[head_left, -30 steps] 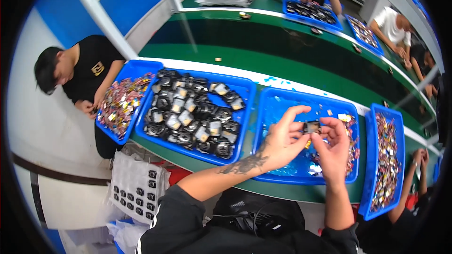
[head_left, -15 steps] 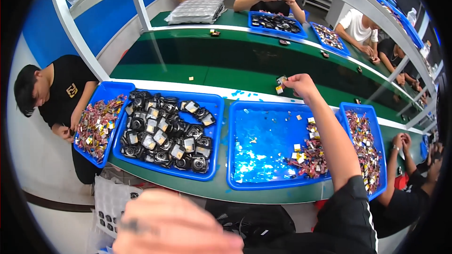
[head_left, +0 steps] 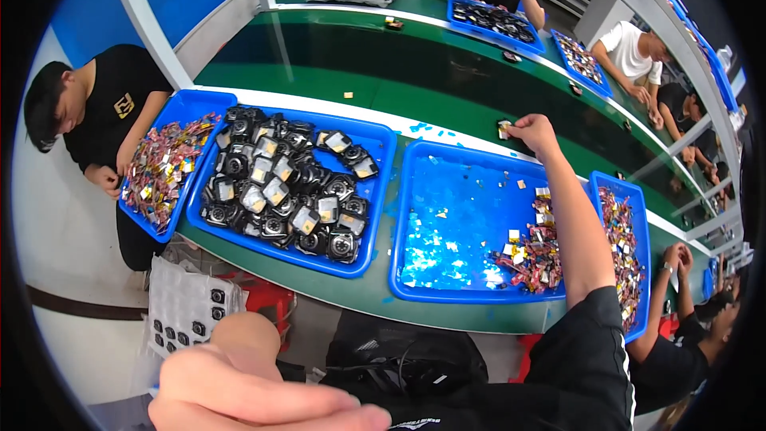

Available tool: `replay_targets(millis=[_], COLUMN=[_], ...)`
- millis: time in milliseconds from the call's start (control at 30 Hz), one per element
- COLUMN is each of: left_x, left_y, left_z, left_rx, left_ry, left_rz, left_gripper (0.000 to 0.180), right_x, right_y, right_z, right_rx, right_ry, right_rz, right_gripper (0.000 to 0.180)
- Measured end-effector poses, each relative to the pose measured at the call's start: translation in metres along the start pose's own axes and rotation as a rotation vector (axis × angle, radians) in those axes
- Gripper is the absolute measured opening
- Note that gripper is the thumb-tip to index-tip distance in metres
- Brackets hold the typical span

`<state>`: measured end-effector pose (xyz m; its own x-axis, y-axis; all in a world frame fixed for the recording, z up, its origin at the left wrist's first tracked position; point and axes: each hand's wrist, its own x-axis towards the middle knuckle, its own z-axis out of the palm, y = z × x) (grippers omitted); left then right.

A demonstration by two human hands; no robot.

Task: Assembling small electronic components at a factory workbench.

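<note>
My right hand (head_left: 533, 132) reaches past the far rim of the middle blue tray (head_left: 415, 215) to the green belt (head_left: 375, 72). Its fingertips pinch a small square part (head_left: 504, 127) just above or on the belt's near edge. The tray holds blue film flakes and, at its right, a pile of small colourful parts (head_left: 533, 257). My left hand (head_left: 247, 387) is low and close to the camera, blurred, with its fingers pointing right. Nothing shows in it, and its palm is hidden.
A blue tray of black round camera modules (head_left: 287, 191) lies left of the middle one. Narrow blue trays of colourful small parts (head_left: 163, 169) (head_left: 624, 249) flank them. A white tray of black parts (head_left: 185, 311) sits low left. Other people work at the left, right and far side.
Both hands held a small part over the middle tray a second ago. My right hand then carried it out to the belt, and my left hand dropped down toward the camera.
</note>
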<state>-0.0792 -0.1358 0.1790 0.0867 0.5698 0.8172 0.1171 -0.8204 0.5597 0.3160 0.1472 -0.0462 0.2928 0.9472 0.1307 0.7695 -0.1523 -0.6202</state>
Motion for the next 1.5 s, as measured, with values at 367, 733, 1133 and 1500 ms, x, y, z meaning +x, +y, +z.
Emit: replay_targets(millis=[367,733,1133,1500], left_x=[-0.018,0.016,-0.009,-0.065], left_y=[-0.272,-0.287,-0.261,-0.164], left_z=[-0.028,-0.016,0.001,0.127], left_rx=[0.907,0.777,0.744,-0.334], left_ry=[-0.996,-1.18,-0.453,-0.623], left_rz=[-0.194,-0.515,-0.338,-0.649], left_gripper=[0.032,0.042,0.015,0.028], right_x=[-0.082,-0.252,-0.277,-0.257], right_y=[-0.062,-0.069,-0.061,-0.101], right_z=[-0.07,-0.066,-0.057,-0.043], right_rx=[0.23,-0.147,0.823,1.156], right_ry=[0.072,-0.311,0.034,-0.119], right_rz=[-0.106,-0.454,-0.008,0.016], right_gripper=[0.016,0.018,0.012,0.008])
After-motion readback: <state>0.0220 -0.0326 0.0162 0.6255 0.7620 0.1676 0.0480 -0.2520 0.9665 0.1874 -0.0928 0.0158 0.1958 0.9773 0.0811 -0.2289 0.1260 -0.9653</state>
